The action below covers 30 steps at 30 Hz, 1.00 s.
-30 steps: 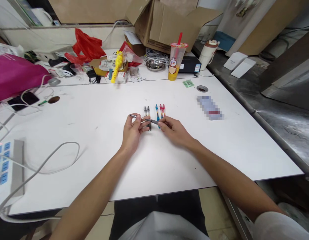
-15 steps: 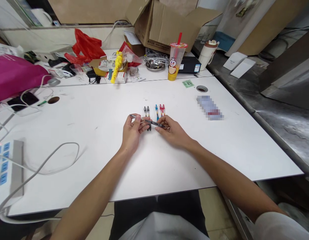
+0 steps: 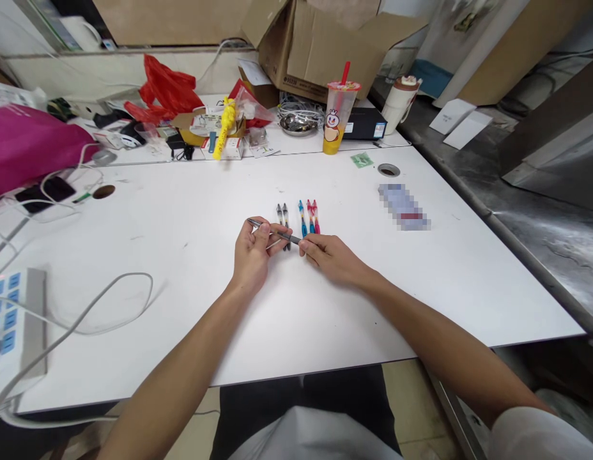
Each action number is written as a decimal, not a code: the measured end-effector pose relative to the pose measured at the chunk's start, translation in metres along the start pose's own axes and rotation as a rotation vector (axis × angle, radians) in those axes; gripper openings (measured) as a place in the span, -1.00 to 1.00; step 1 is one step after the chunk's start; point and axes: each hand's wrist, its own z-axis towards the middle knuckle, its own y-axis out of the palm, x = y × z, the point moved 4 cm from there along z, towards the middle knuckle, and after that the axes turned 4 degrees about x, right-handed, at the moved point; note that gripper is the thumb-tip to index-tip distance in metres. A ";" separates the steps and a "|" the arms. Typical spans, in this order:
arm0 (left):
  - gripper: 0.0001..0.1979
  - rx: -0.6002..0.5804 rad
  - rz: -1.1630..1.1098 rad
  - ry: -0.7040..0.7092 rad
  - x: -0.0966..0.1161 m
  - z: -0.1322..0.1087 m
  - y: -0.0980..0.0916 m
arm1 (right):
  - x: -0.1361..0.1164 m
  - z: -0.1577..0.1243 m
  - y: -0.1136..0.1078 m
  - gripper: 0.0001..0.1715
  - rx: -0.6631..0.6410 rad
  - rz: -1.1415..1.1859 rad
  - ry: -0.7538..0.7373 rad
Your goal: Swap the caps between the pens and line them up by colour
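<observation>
Between my two hands a dark grey pen [image 3: 287,237] is held slanting, just above the white table [image 3: 181,287]. My left hand [image 3: 252,252] pinches its left part between thumb and fingers. My right hand [image 3: 332,255] has its fingers closed on the right end, which they hide. Behind my hands lie two black pens [image 3: 282,214], partly covered by my left fingers. To their right are a blue pen [image 3: 303,217] and two red pens [image 3: 312,214] side by side, close to my right hand.
A cup with a red straw [image 3: 335,118], a tape roll [image 3: 388,170], a green packet [image 3: 361,160] and a blurred-out item [image 3: 404,207] stand or lie behind and right. A power strip [image 3: 13,319] with cables is at left. Clutter and a cardboard box [image 3: 320,51] line the back.
My right fingers have closed over the pen's right end, and the pen has rolled or shifted slightly. More of the blue and red pens shows. My left hand stays nearly still.
</observation>
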 end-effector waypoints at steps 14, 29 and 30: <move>-0.56 0.094 0.188 0.062 0.003 0.000 -0.006 | -0.003 -0.001 -0.004 -0.59 0.095 -0.266 -0.131; -0.35 0.073 0.262 -0.022 0.007 0.004 -0.009 | -0.009 -0.011 0.012 -0.61 0.004 -0.400 -0.672; -0.37 0.085 0.270 -0.012 0.007 0.005 -0.009 | -0.008 -0.009 0.010 -0.61 0.039 -0.416 -0.676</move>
